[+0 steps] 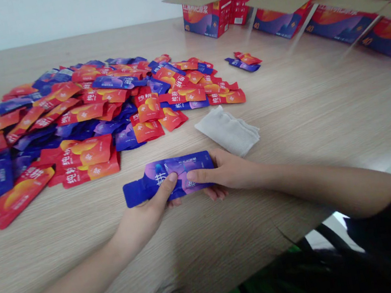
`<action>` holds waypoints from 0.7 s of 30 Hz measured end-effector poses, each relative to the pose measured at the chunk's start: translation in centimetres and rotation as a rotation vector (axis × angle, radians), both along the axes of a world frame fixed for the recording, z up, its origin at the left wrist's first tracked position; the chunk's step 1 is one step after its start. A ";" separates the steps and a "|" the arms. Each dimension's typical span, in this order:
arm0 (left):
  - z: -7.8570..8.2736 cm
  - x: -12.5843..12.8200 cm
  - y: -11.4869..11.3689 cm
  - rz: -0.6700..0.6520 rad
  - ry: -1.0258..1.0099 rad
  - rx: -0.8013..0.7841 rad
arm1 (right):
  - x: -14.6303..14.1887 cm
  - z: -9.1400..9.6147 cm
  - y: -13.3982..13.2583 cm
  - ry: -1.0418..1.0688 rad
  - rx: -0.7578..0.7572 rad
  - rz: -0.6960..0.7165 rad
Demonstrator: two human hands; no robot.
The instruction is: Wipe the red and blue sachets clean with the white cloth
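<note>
Between both hands I hold a blue and purple foil pouch [158,171], its narrow neck pointing left and its printed side up. My left hand [156,201] grips the pouch near the neck end, thumb on top and fingers underneath. At the other end my right hand [219,172] pinches it the same way, with fingertips showing below the lower edge. Just beyond my right hand lies a folded white cloth [230,131]. A large heap of red and blue pouches [97,103] spreads over the table to the left and behind my hands.
Open printed cartons [201,20] stand in a row along the back right, flaps raised. A few loose pouches [244,61] lie apart from the heap, nearer the cartons. The wooden table [307,116] has its front edge close to my body.
</note>
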State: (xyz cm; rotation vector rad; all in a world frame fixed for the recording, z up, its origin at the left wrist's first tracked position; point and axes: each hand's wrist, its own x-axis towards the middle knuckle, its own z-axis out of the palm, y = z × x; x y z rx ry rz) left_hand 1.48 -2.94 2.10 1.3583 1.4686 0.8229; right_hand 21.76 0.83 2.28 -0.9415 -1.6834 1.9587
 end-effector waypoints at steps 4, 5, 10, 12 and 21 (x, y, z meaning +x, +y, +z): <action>0.0 0.3 0.1 0.013 -0.004 0.009 | 0.0 0.1 -0.2 -0.013 0.031 -0.010; 0.0 0.4 0.1 0.017 -0.012 0.010 | 0.0 0.1 -0.2 -0.007 0.033 -0.013; 0.2 0.6 0.0 0.007 -0.055 0.001 | 0.1 0.0 -0.1 0.022 0.031 -0.015; 0.3 0.7 0.0 0.010 -0.067 -0.008 | 0.1 -0.1 -0.1 0.027 0.031 -0.011; 0.1 0.7 0.0 0.017 -0.066 -0.029 | -0.1 0.0 -0.3 0.000 0.008 -0.047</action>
